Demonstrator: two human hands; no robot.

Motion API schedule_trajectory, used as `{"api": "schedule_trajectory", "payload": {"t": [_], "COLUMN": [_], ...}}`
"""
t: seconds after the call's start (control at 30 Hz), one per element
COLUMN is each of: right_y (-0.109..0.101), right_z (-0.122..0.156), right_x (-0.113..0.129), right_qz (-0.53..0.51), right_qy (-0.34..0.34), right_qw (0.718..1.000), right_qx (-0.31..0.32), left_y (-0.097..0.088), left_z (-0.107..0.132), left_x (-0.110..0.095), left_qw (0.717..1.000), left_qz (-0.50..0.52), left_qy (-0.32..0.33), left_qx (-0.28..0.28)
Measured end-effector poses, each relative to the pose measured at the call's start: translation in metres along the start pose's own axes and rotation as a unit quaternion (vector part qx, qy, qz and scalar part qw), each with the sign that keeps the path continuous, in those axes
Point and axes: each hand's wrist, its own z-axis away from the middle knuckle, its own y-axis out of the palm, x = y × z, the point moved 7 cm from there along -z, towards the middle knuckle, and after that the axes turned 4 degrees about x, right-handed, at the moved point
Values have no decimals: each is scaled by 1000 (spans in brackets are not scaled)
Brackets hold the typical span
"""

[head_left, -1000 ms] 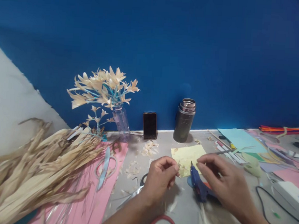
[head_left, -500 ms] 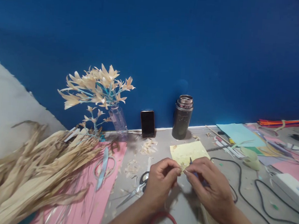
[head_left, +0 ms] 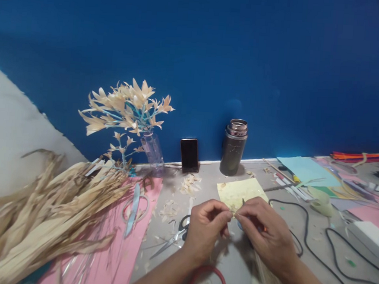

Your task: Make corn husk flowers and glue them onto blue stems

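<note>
My left hand [head_left: 206,233] is closed in a pinch on a tiny piece of dried husk, just over the near edge of a yellow paper sheet [head_left: 240,189]. My right hand [head_left: 267,236] is wrapped round a blue glue gun [head_left: 242,203]. Only the gun's nozzle tip and bits of blue and orange show between the fingers. The nozzle meets the left hand's fingertips. The gun's black cable [head_left: 306,239] trails off to the right across the table.
A pile of dried husks [head_left: 41,218] lies left on pink paper [head_left: 126,250] with clear-handled scissors [head_left: 134,207]. Black scissors [head_left: 178,232] and a red ring [head_left: 207,278] lie near my left arm. A husk-flower vase [head_left: 130,109], phone [head_left: 189,155] and steel flask [head_left: 233,147] line the blue wall. Coloured papers [head_left: 307,169] and a white box [head_left: 369,237] sit right.
My right hand took the glue gun up off the table and brought its nozzle to the left hand's pinch. The cable now lies stretched across the table.
</note>
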Motion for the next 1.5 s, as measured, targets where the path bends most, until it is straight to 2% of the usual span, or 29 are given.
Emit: {"api": "schedule_trajectory", "payload": {"t": [0.43,0.53,0.6,0.73,0.87,1.0,1.2,1.33,1.5], "right_y": [3,2,1,-2,-2,1,6,7,8], "right_z": [3,3,2,3,4,4,5,6,6], "right_x": [-4,-3,-1,-1,-8,-14,-8,-6,-7], "right_qz": [2,8,12,16,-6,-52,-79,-85,-78], "right_qy": [10,10,12,23,66,122,103,85,103], "right_qw": [1000,1000,1000,1000,998,991,990,991,989], "right_qx": [10,8,3,-9,-4,19,57,59,72], "left_y": [3,3,1,2,6,12,18,21,20], "left_z": [3,0,-4,-10,-8,-4,-2,0,3], "left_x": [-2,2,11,33,42,42,41,44,55], "left_qw": [999,1000,997,964,931,920,922,919,910], "left_qz": [-22,11,78,232,299,311,300,299,300], "left_qy": [24,14,-14,-94,-132,-143,-140,-135,-164], "left_qx": [21,16,20,88,162,190,200,219,235]}}
